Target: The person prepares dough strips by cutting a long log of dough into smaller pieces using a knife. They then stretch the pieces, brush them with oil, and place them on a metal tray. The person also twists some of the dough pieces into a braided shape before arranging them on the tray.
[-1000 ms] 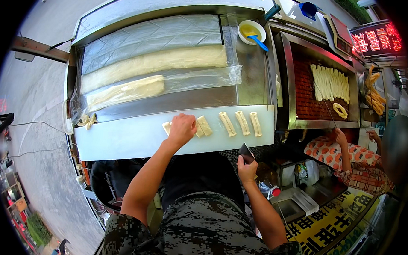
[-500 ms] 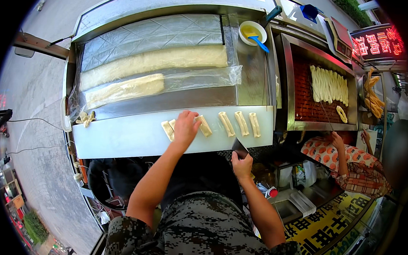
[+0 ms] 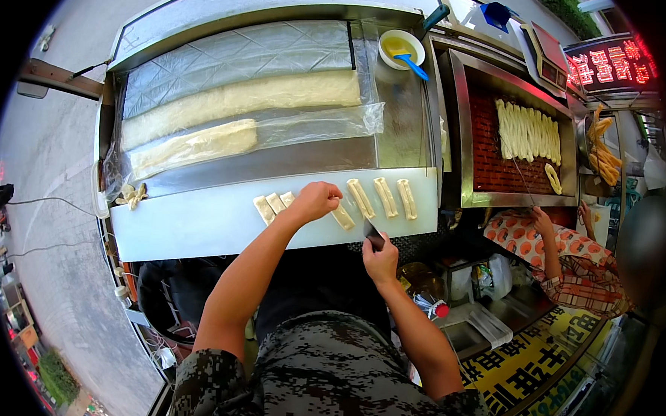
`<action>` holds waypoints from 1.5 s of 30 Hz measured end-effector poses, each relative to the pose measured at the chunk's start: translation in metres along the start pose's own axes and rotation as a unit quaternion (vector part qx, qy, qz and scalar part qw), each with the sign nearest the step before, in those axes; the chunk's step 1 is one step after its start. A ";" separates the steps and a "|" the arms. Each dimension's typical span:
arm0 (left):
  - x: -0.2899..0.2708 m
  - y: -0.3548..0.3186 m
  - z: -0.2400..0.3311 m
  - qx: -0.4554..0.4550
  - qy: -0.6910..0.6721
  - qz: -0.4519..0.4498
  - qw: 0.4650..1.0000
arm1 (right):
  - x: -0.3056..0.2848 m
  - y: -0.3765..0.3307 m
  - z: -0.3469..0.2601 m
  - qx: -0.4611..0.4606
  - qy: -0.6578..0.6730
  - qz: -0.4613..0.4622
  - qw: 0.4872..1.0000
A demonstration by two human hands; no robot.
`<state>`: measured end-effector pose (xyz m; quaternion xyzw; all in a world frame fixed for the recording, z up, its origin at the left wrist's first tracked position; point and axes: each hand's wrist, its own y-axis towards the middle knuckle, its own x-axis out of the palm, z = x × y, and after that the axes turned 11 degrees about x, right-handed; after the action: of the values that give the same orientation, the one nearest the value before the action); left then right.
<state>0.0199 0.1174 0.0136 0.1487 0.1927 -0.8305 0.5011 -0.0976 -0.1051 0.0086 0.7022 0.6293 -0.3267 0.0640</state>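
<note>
On the white cutting board (image 3: 189, 227), my left hand (image 3: 317, 202) is closed, its fingertips pinched at the far end of a dough strip (image 3: 343, 217). Left of that hand lie several cut dough strips (image 3: 274, 203), side by side and partly hidden behind it. My right hand (image 3: 381, 259) grips a dough cutter (image 3: 373, 231) with a flat dark blade, held at the board's near edge beside the strip. Three more grooved strips, among them a pale dough strip (image 3: 385, 197), rest apart toward the board's right end.
Beyond the board, a long dough slab (image 3: 248, 102) and a shorter dough piece (image 3: 193, 149) lie with plastic film. A white bowl (image 3: 392, 48) holds yellow liquid and a blue-handled utensil. At right, a fryer (image 3: 477, 151) holds pale dough sticks; a co-worker's hand (image 3: 543, 220) holds a thin rod there.
My left hand has shifted right along the strip, uncovering more of the cut strips behind it. The cutter has come closer to that strip. The whole view has shifted slightly.
</note>
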 end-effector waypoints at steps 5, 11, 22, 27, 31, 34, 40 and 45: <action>-0.001 0.008 -0.002 -0.065 -0.027 -0.021 0.997 | 0.012 0.008 -0.018 -0.044 -0.036 -0.013 0.998; -0.003 0.004 -0.003 -0.094 -0.048 0.010 0.994 | 0.026 0.015 -0.031 -0.076 -0.082 -0.017 0.994; -0.002 -0.002 -0.027 -0.093 -0.037 0.114 0.988 | 0.048 0.041 -0.076 -0.017 -0.331 -0.103 0.938; -0.004 0.002 -0.026 -0.024 0.135 0.134 0.981 | 0.056 0.051 -0.080 -0.003 -0.361 -0.109 0.926; -0.019 -0.003 -0.027 -0.036 0.083 0.124 0.988 | 0.024 0.009 -0.016 -0.087 -0.072 0.008 0.994; -0.046 -0.040 -0.022 -0.046 0.140 0.211 0.966 | -0.006 -0.032 0.020 -0.030 0.008 0.052 0.998; -0.063 -0.095 -0.041 -0.034 0.293 0.130 0.947 | 0.006 -0.037 0.004 -0.054 -0.003 0.024 0.998; -0.063 -0.100 -0.007 -0.061 0.120 0.143 0.981 | 0.035 -0.023 -0.021 0.005 0.087 -0.001 0.996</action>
<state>-0.0397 0.2120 0.0525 0.2424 0.2779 -0.7130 0.5964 -0.1107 -0.0604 0.0138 0.7275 0.6316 -0.2679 0.0054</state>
